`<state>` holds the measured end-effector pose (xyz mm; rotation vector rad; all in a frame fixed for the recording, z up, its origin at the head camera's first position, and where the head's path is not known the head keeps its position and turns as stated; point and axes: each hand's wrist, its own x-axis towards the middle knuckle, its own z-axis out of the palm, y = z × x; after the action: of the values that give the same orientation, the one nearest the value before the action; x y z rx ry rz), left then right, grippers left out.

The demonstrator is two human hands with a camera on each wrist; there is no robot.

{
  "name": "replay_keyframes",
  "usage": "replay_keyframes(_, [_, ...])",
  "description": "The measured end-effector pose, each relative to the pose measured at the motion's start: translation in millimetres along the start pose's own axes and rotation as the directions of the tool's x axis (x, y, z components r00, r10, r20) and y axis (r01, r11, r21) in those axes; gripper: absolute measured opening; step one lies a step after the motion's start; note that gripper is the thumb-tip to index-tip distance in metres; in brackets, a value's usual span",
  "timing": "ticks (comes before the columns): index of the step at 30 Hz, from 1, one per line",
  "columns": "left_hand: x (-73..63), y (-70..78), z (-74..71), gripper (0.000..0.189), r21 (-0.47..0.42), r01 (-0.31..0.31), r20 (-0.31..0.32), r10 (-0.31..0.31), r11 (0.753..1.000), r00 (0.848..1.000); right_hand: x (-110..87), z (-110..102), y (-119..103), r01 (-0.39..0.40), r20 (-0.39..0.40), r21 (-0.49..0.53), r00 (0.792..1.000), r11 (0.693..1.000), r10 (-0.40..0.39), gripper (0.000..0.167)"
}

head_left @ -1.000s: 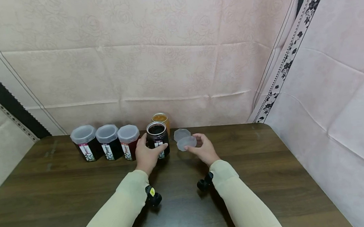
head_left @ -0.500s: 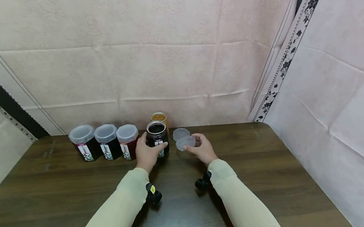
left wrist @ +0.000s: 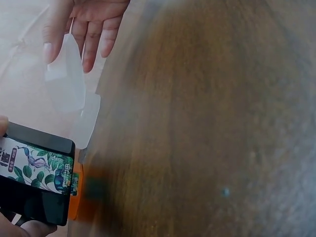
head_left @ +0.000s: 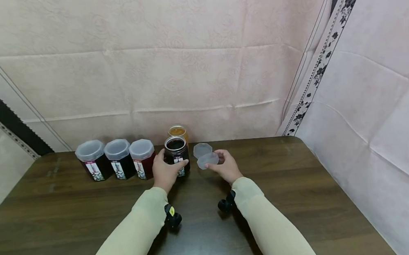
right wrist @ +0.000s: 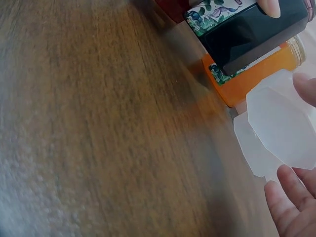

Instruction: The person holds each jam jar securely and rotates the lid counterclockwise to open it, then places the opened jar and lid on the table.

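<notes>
My left hand (head_left: 166, 174) grips an uncapped jar (head_left: 177, 158) of dark contents, thumb across its front and fingers round its left side. In the left wrist view the dark jar (left wrist: 37, 168) shows a label with leaves and a bird. To its right, my right hand (head_left: 228, 168) pinches a translucent eight-sided plastic lid (head_left: 207, 160) by its edge, tilted and beside the jar. A second such lid (head_left: 201, 149) lies just behind it; the held lid (right wrist: 281, 118) overlaps it in the right wrist view. An orange jar (head_left: 177, 131), also uncapped, stands behind the dark one.
Three labelled jars with translucent lids stand in a row to the left: a large dark jar (head_left: 97, 166), another dark jar (head_left: 122, 166) and a reddish jar (head_left: 144, 166). The wooden table (head_left: 199, 226) ends at a pale cloth backdrop (head_left: 184, 76) behind.
The head view has shifted very slightly. Both hands keep the same hold on the jar and the lid.
</notes>
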<state>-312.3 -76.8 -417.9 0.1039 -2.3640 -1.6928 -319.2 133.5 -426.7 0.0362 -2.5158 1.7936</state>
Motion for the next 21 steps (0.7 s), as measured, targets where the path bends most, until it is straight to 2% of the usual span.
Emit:
replay_keyframes(5, [1.3, -3.0, 2.4, 0.083, 0.000, 0.018, 0.006, -0.018, 1.000, 1.000, 1.0, 1.9, 1.6, 0.000, 0.004, -0.008, 1.000, 1.000, 0.000, 0.055])
replay_keyframes(10, [1.5, -3.6, 4.9, 0.082, 0.004, 0.007, 0.013, -0.007, 1.000, 1.000, 2.0, 4.5, 4.8, -0.022, 0.017, -0.016, 1.000, 1.000, 0.022, 0.057])
replay_keyframes(21, [2.6, -5.2, 6.7, 0.082, 0.010, -0.001, 0.012, 0.001, 1.000, 1.000, 3.2, 6.5, 3.6, -0.017, 0.020, -0.014, 1.000, 1.000, 0.017, 0.058])
